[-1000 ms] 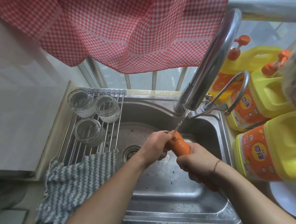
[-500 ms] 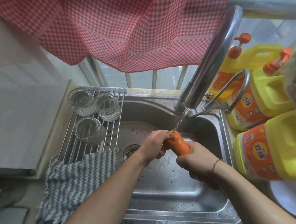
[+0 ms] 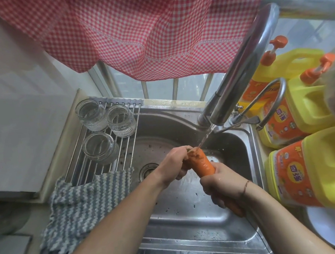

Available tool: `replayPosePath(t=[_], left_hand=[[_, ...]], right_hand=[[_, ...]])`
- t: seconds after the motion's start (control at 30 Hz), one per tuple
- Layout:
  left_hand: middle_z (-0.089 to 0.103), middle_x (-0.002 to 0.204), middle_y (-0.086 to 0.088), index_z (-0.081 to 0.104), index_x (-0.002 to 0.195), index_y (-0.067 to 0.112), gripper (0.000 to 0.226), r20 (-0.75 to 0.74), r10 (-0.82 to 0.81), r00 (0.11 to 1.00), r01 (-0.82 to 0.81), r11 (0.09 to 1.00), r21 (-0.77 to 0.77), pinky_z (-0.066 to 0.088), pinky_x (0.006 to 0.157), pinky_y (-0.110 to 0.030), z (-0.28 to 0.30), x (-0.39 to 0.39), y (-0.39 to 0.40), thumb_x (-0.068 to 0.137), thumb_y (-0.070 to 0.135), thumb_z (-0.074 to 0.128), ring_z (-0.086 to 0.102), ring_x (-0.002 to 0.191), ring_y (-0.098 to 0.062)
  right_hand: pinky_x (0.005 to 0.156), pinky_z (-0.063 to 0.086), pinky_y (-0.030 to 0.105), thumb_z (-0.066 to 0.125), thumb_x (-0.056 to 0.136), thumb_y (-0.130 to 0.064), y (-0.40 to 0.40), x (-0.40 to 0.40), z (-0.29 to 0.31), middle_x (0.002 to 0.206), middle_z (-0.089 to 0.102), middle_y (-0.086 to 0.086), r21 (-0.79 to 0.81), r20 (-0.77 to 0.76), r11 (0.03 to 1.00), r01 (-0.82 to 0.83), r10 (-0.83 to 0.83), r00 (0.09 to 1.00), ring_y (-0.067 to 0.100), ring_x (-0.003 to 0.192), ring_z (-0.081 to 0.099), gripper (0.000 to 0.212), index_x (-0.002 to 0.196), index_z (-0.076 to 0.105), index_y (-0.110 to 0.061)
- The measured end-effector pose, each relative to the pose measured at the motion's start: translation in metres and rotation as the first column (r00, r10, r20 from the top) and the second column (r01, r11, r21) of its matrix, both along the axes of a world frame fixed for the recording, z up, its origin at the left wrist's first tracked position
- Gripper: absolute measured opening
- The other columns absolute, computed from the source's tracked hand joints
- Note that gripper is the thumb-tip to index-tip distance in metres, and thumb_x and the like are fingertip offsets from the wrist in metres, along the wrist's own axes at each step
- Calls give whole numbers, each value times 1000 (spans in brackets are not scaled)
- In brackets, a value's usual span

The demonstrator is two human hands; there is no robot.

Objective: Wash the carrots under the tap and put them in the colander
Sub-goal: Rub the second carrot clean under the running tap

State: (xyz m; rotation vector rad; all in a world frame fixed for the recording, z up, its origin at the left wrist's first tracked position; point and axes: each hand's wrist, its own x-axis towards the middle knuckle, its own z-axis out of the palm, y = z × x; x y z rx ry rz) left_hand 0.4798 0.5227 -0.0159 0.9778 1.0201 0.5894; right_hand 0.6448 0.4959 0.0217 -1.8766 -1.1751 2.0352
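An orange carrot [image 3: 202, 165] is held over the steel sink [image 3: 188, 221], its thick top end under the thin stream from the tap [image 3: 241, 73]. My right hand [image 3: 221, 184] grips the carrot's middle; its narrow tip sticks out below that hand. My left hand [image 3: 174, 163] curls around the thick end, fingers on its far side. No colander is in view.
A wire rack [image 3: 98, 162] over the sink's left side carries three upturned glass jars [image 3: 121, 120] and a grey striped cloth [image 3: 83, 206]. Yellow detergent jugs [image 3: 312, 173] crowd the right counter, a white plate [image 3: 331, 228] below them. A red checked curtain [image 3: 137, 30] hangs above.
The carrot stays under the stream; my left hand has shifted slightly around its thick end. The view has moved a little.
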Motion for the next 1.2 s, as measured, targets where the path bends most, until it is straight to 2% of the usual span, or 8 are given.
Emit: replayPosePath(t=[0.07, 0.33, 0.47, 0.6, 0.83, 1.0, 1.1, 1.2], left_hand=[[30, 61, 3, 34, 62, 26, 21, -6, 1, 1000, -1, 1000, 15, 9, 53, -38, 0, 0, 1, 83, 22, 34, 19, 53, -14], [33, 63, 2, 41, 58, 31, 27, -56, -11, 998, 14, 999, 45, 17, 47, -28, 2, -1, 4, 86, 28, 40, 23, 51, -13], [28, 64, 0, 35, 63, 25, 18, -30, -1, 1000, 2, 1000, 4, 9, 54, -37, 1, -1, 1, 82, 24, 36, 17, 55, -15], [29, 60, 5, 35, 62, 26, 20, 11, 21, 1000, -21, 1000, -14, 7, 53, -36, 0, -1, -2, 81, 21, 34, 16, 52, -14], [34, 59, 7, 38, 63, 25, 25, -69, 27, 997, -22, 997, 75, 20, 45, -25, 1, 2, -3, 88, 29, 37, 25, 49, -11], [32, 57, 9, 36, 63, 25, 23, 12, 32, 999, -32, 997, 69, 20, 45, -23, 2, 0, -5, 85, 20, 33, 24, 48, -8], [32, 58, 6, 36, 63, 24, 24, -9, 41, 999, -40, 997, 60, 17, 47, -27, 2, 0, -4, 87, 22, 35, 24, 48, -10], [31, 62, 1, 37, 64, 24, 25, -42, 25, 999, -21, 996, 90, 14, 49, -34, 3, 1, -4, 89, 24, 37, 24, 50, -13]], right_hand=[[42, 36, 24, 53, 65, -1, 0, 1, 0, 50, 44, 6, -6, -12, 1000, 7, -7, 1000, 22, 37, 41, 28, 91, 45, -6], [41, 37, 25, 61, 71, -7, 3, -8, 3, 63, 48, 8, 166, 213, 981, -96, 60, 975, 19, 38, 39, 22, 90, 55, -16], [41, 36, 24, 58, 69, -5, 2, -6, 2, 63, 48, 9, 114, 160, 991, -74, 55, 986, 19, 38, 39, 27, 94, 54, -10], [42, 35, 23, 54, 59, -6, 0, -2, -1, 52, 45, 9, 12, 22, 1000, 1, -1, 1000, 22, 36, 41, 32, 90, 45, -4], [42, 37, 25, 60, 69, -6, -1, -5, 0, 61, 47, 7, 114, 155, 991, -69, 50, 987, 19, 38, 40, 23, 89, 54, -13], [43, 36, 24, 54, 57, -8, 0, -1, -2, 52, 45, 8, 23, 21, 1000, -10, 9, 1000, 22, 37, 41, 45, 101, 48, -2], [43, 37, 24, 54, 57, -7, -1, -1, 0, 51, 45, 8, 17, 5, 1000, -12, 12, 1000, 22, 36, 41, 44, 100, 48, 0], [40, 37, 23, 57, 67, -5, -1, -3, 5, 55, 46, 7, 70, 87, 995, -75, 69, 994, 20, 38, 41, 33, 100, 54, -7]])
